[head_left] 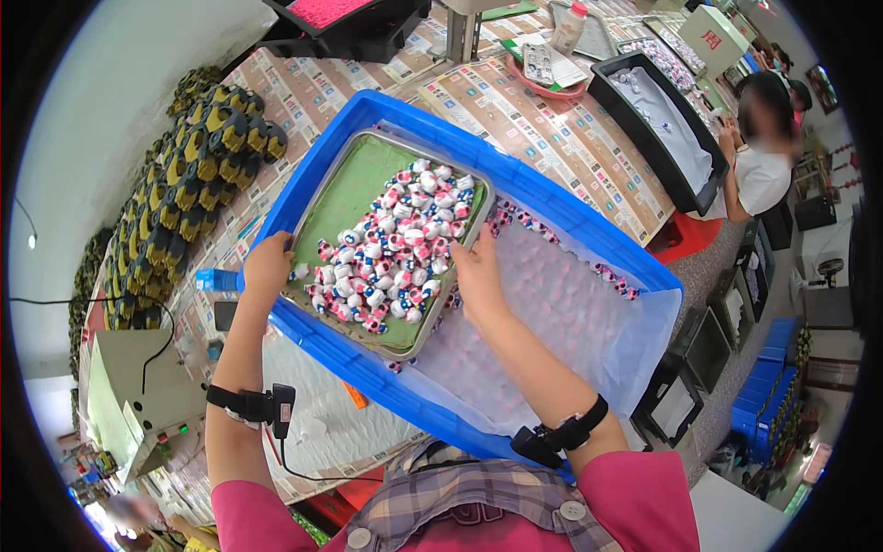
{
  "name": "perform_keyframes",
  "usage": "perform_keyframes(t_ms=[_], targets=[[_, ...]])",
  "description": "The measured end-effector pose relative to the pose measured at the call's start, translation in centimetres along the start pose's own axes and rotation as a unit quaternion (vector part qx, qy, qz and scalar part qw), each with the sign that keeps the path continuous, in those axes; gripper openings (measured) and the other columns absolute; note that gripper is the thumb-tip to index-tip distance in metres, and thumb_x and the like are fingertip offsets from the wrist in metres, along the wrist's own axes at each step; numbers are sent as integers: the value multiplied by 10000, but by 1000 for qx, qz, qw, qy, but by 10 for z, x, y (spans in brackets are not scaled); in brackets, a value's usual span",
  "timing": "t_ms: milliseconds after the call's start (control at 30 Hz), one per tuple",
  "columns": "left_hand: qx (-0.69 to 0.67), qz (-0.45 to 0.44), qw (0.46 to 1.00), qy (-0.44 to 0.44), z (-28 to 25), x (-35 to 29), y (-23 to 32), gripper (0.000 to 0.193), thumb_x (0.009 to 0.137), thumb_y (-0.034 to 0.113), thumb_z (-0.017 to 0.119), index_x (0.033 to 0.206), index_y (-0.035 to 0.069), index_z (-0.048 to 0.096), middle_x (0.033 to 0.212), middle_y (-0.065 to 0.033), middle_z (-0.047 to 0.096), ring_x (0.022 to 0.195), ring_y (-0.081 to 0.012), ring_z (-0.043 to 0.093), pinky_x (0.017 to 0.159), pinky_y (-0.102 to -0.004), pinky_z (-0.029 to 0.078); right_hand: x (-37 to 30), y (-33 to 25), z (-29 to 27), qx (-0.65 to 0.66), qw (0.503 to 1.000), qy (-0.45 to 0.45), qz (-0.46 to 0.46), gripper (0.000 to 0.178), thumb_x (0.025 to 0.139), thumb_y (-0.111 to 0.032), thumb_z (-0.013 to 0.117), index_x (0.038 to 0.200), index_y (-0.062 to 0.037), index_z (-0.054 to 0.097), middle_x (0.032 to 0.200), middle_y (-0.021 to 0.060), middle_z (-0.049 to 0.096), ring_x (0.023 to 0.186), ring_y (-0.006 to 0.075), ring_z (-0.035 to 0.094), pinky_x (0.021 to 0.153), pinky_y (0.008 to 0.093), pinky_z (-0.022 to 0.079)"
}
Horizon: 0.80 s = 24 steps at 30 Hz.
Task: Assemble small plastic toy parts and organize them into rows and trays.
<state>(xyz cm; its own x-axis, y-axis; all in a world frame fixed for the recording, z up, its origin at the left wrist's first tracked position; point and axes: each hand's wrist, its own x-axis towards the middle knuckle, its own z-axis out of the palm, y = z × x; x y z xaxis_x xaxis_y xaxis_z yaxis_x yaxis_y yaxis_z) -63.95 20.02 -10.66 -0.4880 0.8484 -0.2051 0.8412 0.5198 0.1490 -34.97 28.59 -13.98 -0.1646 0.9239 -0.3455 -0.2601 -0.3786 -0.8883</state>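
A shallow metal tray with a green lining is held between my two hands over the left part of a large blue plastic bin. Heaped on the tray are many small white, pink and blue figurines. My left hand is closed on the tray's left edge, and my right hand grips the right edge; some fingers are hidden under the rim. Inside the bin lies a translucent plastic sheet, with pinkish shapes showing through it. More figurines line the sheet's far edge.
Yellow-and-black pieces are piled at the left. A black bin with a white liner stands far right, beside a co-worker. A black tray of pink pieces is at the back. A pale green machine box sits near left.
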Motion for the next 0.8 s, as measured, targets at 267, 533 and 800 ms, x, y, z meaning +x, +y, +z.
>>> perform_keyframes(t_ms=[267,533,800], targets=[[94,-3,995,20,21,14,1,259,778,149,604,1032,99,597,913,-137,639,837,-318,621,716,-425,486,5,22,0,-106,994,-20,-6,693,853,-16,508,1408,-9,94,1260,164,446,1111,212,479,897,324,417],[-24,30,984,172,6,2,16,153,789,122,561,924,108,631,840,-106,621,820,-305,606,705,-408,483,12,-30,-19,-495,797,-27,-346,403,757,-19,581,1150,-74,510,1159,202,494,1023,330,524,888,347,420],[-149,324,926,126,22,-18,128,253,712,109,658,959,98,604,926,-71,540,902,-269,521,785,-375,441,48,-34,14,-549,682,-282,-393,244,711,-14,586,953,-36,566,914,121,547,877,294,553,761,395,456]])
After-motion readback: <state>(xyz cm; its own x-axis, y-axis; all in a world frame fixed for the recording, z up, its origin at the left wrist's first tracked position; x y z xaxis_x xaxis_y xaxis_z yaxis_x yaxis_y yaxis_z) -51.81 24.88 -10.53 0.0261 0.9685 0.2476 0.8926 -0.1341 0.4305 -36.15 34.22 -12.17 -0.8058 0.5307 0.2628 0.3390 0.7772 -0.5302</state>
